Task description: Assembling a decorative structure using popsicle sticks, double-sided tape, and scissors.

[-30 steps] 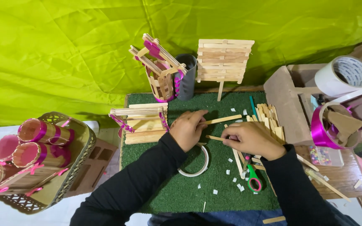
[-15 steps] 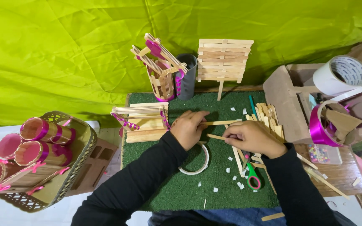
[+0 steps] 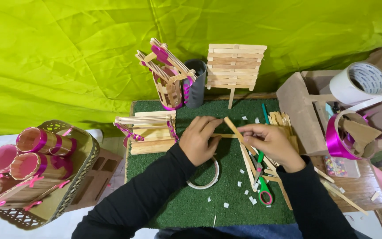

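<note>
A yellow-green cloth (image 3: 67, 53) fills the room beyond your hands, and under them lies a green mat (image 3: 177, 208). Your left hand (image 3: 202, 139) pinches 1 end of a flat stick (image 3: 227, 135); your right hand (image 3: 268, 142) grips a second stick (image 3: 235, 129) crossing it. The tape ring (image 3: 204, 177) is half hidden by your left wrist. Scissors (image 3: 261, 183) lie just below your right hand, partly covered. Bare mat shows nearest you; the basket (image 3: 76, 177) is cut off far left.
</note>
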